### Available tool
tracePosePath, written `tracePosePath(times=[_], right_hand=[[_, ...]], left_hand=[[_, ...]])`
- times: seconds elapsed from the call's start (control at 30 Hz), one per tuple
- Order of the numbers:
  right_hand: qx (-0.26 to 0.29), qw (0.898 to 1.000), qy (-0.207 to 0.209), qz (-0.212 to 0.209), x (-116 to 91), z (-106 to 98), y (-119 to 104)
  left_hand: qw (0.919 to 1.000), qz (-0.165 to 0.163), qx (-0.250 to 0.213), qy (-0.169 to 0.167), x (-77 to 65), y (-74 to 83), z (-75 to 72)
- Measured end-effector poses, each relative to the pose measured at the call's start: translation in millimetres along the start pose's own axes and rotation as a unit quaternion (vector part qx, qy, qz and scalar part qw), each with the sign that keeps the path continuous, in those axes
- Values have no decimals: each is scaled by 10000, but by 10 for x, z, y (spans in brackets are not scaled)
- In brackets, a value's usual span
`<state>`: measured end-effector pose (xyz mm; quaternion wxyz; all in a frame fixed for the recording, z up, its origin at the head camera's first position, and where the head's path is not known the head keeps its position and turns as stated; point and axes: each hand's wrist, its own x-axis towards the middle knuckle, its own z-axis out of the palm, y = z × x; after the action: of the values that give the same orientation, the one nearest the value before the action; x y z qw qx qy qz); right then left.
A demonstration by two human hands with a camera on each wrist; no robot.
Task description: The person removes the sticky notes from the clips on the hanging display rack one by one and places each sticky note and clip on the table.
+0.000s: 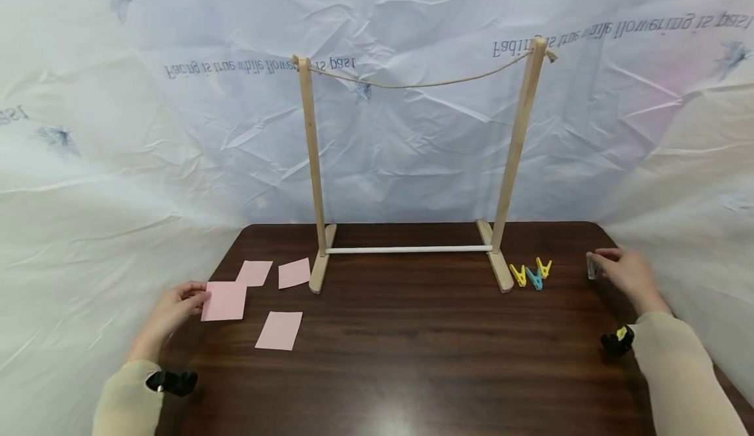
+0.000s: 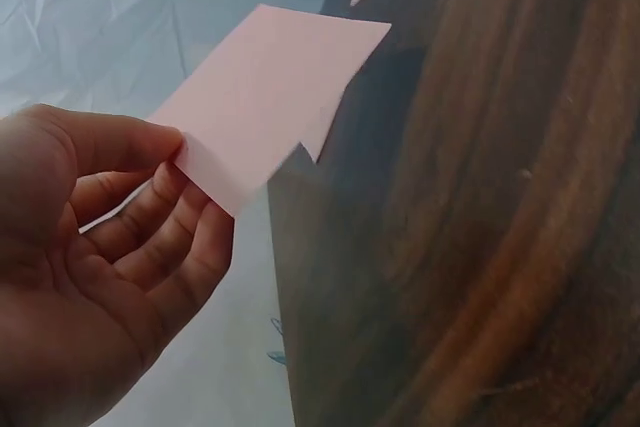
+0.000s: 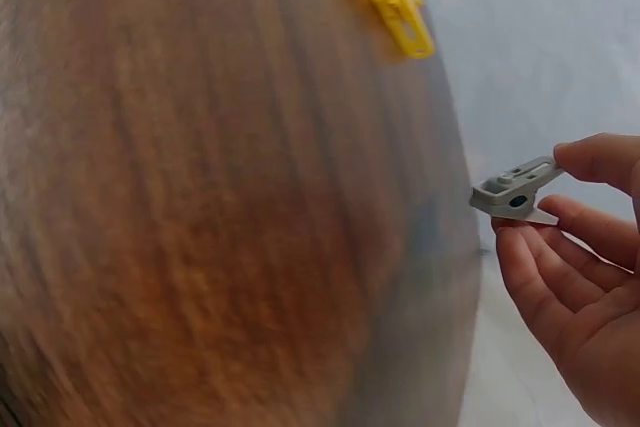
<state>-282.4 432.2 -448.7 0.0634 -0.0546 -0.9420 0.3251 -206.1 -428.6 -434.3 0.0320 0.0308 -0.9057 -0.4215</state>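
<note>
A square pink paper is pinched at its left edge by my left hand, raised above the left side of the table. In the left wrist view the thumb and fingers grip one end of the paper. At the table's right side my right hand pinches a grey clothespin. The right wrist view shows thumb and fingers on the two handles of that clothespin. Left of this hand lie yellow clothespins and a blue one.
Other pink papers lie on the dark wooden table at the left. A wooden frame stands at the back, its posts joined by a sagging string above and a white rod below. Printed sheeting hangs behind.
</note>
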Motion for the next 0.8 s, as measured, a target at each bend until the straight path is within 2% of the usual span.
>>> tracePosePath(times=[0.1,0.33,0.6,0.8], right_hand=[[-83,9999,-141,-36,-18,31,59],[-68,9995,-276,153,-56,116,123],[-49,9987,-306,394,-29,231,47],[5,9985,-274,479,3,265,16]], left_hand=[[9999,23,126,-71,17,-40,7],[9993,-232,240,-162,11,-162,24],[9944,-912,432,-319,51,-276,14],[9933,-875,689,-321,53,-286,33]])
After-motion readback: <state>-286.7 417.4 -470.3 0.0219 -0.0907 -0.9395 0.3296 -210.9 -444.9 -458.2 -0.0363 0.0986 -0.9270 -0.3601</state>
